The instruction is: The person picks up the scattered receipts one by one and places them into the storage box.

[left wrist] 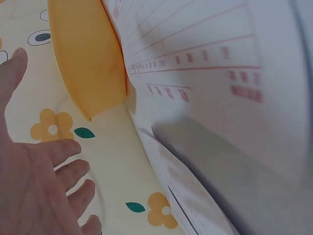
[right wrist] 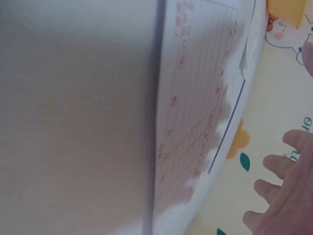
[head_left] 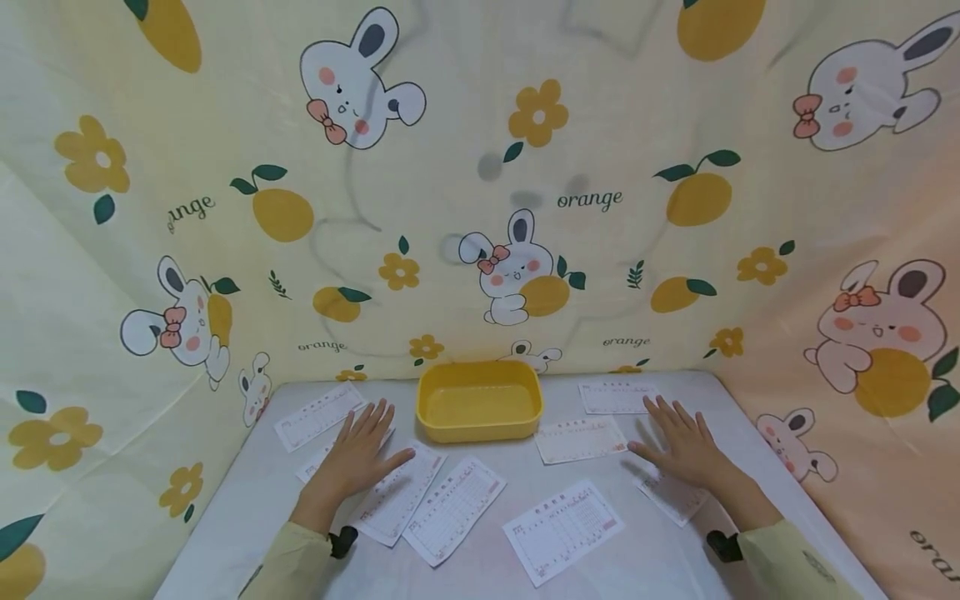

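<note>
My left hand point(head_left: 358, 457) hovers with spread fingers above the printed paper slips on the left of the table, palm down and holding nothing. My right hand point(head_left: 681, 446) is likewise spread over the slips on the right, partly covering one slip point(head_left: 675, 493). Between the hands, toward the back, stands a yellow plastic basin point(head_left: 480, 433). Two slips lie side by side left of centre, one of them a form slip point(head_left: 454, 510) with red and black print. Another slip point(head_left: 562, 532) lies at front centre, and an orange-tinted slip point(head_left: 579, 440) sits right of the basin.
A further slip point(head_left: 319, 416) lies at the back left and one more slip point(head_left: 611, 397) at the back right. The white-covered table point(head_left: 480, 579) meets a hanging cloth point(head_left: 465, 167) with rabbits and oranges behind and at both sides.
</note>
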`<state>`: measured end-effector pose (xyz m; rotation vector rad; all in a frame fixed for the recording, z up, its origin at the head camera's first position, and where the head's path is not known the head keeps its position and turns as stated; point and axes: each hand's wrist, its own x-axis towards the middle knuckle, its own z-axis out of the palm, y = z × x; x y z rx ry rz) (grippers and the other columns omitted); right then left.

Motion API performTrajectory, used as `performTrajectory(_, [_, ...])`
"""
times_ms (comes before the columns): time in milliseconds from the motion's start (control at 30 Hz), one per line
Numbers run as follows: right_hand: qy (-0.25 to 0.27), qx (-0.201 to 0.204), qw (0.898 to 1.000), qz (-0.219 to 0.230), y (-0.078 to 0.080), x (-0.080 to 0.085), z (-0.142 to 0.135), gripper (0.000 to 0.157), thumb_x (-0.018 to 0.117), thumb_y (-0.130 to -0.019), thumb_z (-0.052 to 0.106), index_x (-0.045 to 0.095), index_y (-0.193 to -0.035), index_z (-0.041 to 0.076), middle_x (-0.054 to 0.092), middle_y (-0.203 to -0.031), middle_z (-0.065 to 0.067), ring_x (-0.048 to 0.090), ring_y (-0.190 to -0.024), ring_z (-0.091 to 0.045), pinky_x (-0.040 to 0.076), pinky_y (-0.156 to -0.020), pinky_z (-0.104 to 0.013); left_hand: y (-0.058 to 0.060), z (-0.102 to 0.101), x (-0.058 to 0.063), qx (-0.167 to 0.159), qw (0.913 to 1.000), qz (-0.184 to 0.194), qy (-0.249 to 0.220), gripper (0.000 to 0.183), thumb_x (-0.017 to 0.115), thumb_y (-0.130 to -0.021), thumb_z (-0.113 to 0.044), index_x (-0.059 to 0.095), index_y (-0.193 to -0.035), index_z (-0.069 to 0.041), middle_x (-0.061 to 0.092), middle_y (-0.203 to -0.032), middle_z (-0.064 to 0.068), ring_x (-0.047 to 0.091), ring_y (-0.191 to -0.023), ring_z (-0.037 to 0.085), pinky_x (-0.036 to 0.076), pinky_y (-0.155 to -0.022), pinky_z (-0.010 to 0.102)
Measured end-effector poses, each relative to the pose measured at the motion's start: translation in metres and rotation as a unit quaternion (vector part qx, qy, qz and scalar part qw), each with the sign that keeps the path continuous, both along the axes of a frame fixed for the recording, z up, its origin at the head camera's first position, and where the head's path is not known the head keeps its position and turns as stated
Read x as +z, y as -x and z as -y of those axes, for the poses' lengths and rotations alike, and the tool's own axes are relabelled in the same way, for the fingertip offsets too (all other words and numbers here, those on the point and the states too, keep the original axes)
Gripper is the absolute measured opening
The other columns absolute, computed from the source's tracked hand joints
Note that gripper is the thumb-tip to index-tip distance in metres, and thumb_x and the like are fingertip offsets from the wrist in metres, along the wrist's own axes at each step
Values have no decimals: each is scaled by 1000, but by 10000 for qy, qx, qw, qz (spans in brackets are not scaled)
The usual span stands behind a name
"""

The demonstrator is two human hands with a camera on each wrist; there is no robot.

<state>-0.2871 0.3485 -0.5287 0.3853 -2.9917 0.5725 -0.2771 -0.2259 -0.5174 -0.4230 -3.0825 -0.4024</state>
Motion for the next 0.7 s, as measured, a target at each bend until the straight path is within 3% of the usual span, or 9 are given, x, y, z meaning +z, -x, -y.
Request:
performTrajectory(233, [-135, -82, 9998, 92, 14, -2, 0, 102, 65, -100, 64, 26, -168, -1, 19, -170, -37, 13, -155, -64, -2, -122, -80, 11, -13, 3, -24, 10000, 16, 27, 98, 59, -102, -66, 26, -170, -3, 18, -178, 18, 12, -165, 40, 3, -133, 62])
performTrajectory(433, [-20, -141, 9995, 266, 23, 2, 0, 102, 65, -100, 63, 25, -168, -3, 17, -170, -38, 9, -155, -64, -5, -122, -79, 20, -21, 1, -54, 9999, 135, 26, 100, 58, -102, -67, 22, -170, -4, 15, -179, 16, 11, -166, 38, 0, -133, 60])
performTrajectory(700, [-93, -219, 9987, 440, 37, 4, -2, 105, 64, -100, 65, 22, -168, -4, 16, -170, -39, 11, -155, -64, 0, -123, -79, 30, -29, 2, -247, 9997, 61, -69, 104, 55, -102, -71, 19, -170, 0, 15, -178, 18, 13, -165, 39, 1, -133, 59])
